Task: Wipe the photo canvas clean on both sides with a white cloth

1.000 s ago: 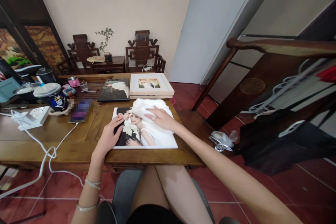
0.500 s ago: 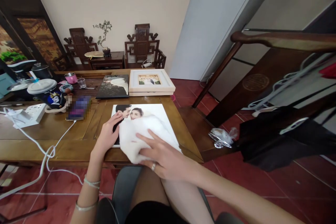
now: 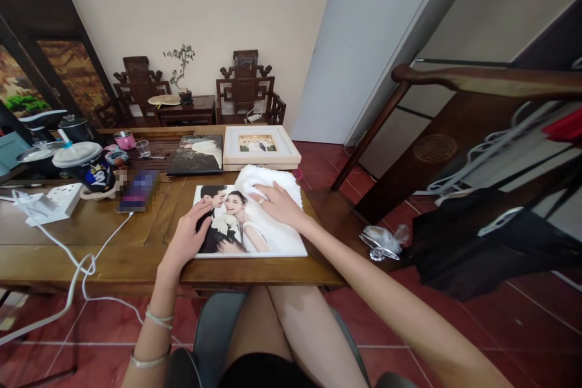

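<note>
The big glossy wedding photo print on a flat white panel (image 3: pixel 248 224) lies flat near the front edge of the brown wooden bench (image 3: pixel 91 236), and a fluffy white cloth (image 3: pixel 268 180) sits on its far right corner, spilling a bit over the top edge. Right hand (image 3: pixel 279 205) is flat on that cloth, fingers spread and pressing down, so no pinch, just palm and fingers on top. Left hand (image 3: pixel 188 236) rests on the left part of the print with fingers loosely spread, pinning it down. If you ask me, wiping this well means keeping that left hand firm so the panel can't skid, keeping the cloth flat under the whole palm, and going light and even right out to the corners so there are no streaks on the gloss. Just behind the print there's a cream-framed photo in a thick wooden frame (image 3: pixel 261 147) and, beside it, a dark album cover with a pale figure on it (image 3: pixel 196 154), both apart from the print. Hard to tell: the print's top right corner is hidden under the cloth, the thing left of the print is pixelated, and I can't make out any smudges on the surface at all.
</note>
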Demonstrator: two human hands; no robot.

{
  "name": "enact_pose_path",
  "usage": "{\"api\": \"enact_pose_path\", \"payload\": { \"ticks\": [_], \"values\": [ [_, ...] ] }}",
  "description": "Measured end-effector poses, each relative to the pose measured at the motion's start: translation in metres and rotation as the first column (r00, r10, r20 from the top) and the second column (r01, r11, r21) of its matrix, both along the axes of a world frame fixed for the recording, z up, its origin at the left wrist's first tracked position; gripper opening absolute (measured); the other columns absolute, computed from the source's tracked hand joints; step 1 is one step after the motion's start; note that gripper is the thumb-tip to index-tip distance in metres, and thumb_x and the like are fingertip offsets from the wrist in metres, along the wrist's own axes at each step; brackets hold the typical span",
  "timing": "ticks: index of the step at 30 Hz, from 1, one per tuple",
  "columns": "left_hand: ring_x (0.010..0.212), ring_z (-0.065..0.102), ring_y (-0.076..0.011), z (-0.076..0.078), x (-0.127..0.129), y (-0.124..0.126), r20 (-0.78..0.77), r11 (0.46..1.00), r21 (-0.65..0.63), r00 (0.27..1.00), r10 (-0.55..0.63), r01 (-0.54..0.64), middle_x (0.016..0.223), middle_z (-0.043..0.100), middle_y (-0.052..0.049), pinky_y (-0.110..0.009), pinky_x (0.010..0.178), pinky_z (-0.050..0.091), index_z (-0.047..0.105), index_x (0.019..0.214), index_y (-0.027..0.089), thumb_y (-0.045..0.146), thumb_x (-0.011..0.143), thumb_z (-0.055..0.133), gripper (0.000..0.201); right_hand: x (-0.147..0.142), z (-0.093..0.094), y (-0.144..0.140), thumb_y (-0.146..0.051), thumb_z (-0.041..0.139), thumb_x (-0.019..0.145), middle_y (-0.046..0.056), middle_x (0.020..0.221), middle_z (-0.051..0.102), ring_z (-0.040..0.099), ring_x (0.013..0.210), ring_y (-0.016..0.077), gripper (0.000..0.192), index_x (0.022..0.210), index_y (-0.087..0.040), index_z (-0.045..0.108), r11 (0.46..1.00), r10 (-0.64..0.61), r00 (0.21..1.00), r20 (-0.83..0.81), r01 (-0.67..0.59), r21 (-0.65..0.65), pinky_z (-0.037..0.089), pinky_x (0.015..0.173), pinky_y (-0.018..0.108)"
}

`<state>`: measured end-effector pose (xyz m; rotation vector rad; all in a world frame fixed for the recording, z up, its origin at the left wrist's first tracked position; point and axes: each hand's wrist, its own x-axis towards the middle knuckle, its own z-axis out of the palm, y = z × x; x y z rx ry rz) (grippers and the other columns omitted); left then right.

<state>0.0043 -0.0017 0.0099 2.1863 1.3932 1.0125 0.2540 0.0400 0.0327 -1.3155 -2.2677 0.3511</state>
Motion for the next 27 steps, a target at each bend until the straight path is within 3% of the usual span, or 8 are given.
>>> {"api": "enact_pose_path", "payload": {
  "ticks": [3,7,12,17,21,24,27],
  "values": [
    [0.135,0.045,-0.0234,0.003,0.000,-0.002,0.049,0.998,0.056,0.998,0.030,-0.033,0.143,0.052,-0.011,-0.040,0.115,0.032,0.057,0.130,0.017,0.036,0.096,0.041,0.042,-0.031,0.003,-0.005,-0.025,0.036,0.097,0.012,0.120,0.066,0.047,0.127,0.0328,0.031,0.109,-0.019,0.064,0.998,0.055,0.998,0.025,-0.056,0.029,0.020,0.108,0.064],
    [0.138,0.040,-0.0207,0.004,-0.001,-0.006,0.167,0.993,0.110,0.986,0.031,-0.050,0.147,0.047,-0.010,-0.037,0.117,0.028,0.051,0.135,0.017,0.038,0.099,0.035,0.045,-0.056,0.004,-0.046,-0.022,0.048,0.092,0.009,0.120,0.067,0.035,0.139,0.0277,0.023,0.106,-0.021,0.067,0.958,0.283,0.956,0.083,-0.286,0.019,0.016,0.114,0.057],
    [0.135,0.044,-0.0216,0.003,0.000,-0.005,0.147,0.993,0.101,0.988,0.049,-0.065,0.143,0.050,-0.014,-0.039,0.116,0.031,0.051,0.135,0.012,0.038,0.099,0.032,0.048,-0.032,0.009,-0.098,-0.019,0.048,0.093,0.009,0.124,0.066,0.033,0.140,0.0194,0.022,0.106,-0.021,0.066,0.870,0.491,0.870,0.036,-0.492,0.033,0.014,0.118,0.048],
    [0.134,0.046,-0.0242,0.000,0.002,-0.002,-0.006,1.000,0.028,1.000,-0.007,0.007,0.141,0.052,-0.016,-0.040,0.114,0.033,0.058,0.128,0.009,0.037,0.096,0.043,0.046,0.013,0.013,-0.105,-0.025,0.045,0.096,0.009,0.131,0.061,0.043,0.134,0.0232,0.025,0.103,-0.020,0.068,0.922,0.385,0.923,-0.025,-0.386,-0.043,0.025,0.117,0.046],
    [0.135,0.045,-0.0237,-0.001,0.001,-0.002,-0.017,1.000,0.001,1.000,-0.015,0.015,0.141,0.053,-0.014,-0.041,0.114,0.033,0.060,0.127,0.011,0.035,0.095,0.044,0.044,0.034,0.002,-0.082,-0.036,0.046,0.094,0.007,0.122,0.067,0.042,0.135,0.0304,0.028,0.099,-0.022,0.070,0.978,0.157,0.982,-0.102,-0.169,-0.120,0.031,0.112,0.052],
    [0.134,0.046,-0.0245,0.000,0.001,-0.002,-0.026,1.000,0.001,1.000,-0.016,0.016,0.140,0.054,-0.014,-0.042,0.114,0.033,0.061,0.126,0.012,0.034,0.094,0.046,0.043,0.030,-0.001,-0.055,-0.039,0.050,0.090,0.006,0.123,0.066,0.046,0.131,0.0321,0.028,0.101,-0.023,0.070,0.986,0.023,0.986,-0.165,-0.049,-0.157,0.030,0.112,0.053],
    [0.134,0.046,-0.0256,0.000,0.000,-0.001,-0.034,1.000,0.004,0.999,-0.029,0.029,0.140,0.054,-0.015,-0.044,0.115,0.032,0.062,0.125,0.011,0.034,0.092,0.049,0.042,0.006,0.005,-0.024,-0.039,0.044,0.094,0.004,0.122,0.067,0.053,0.123,0.0289,0.032,0.104,-0.024,0.070,0.988,0.001,0.978,-0.211,-0.034,-0.152,0.024,0.114,0.051]
  ]
}}
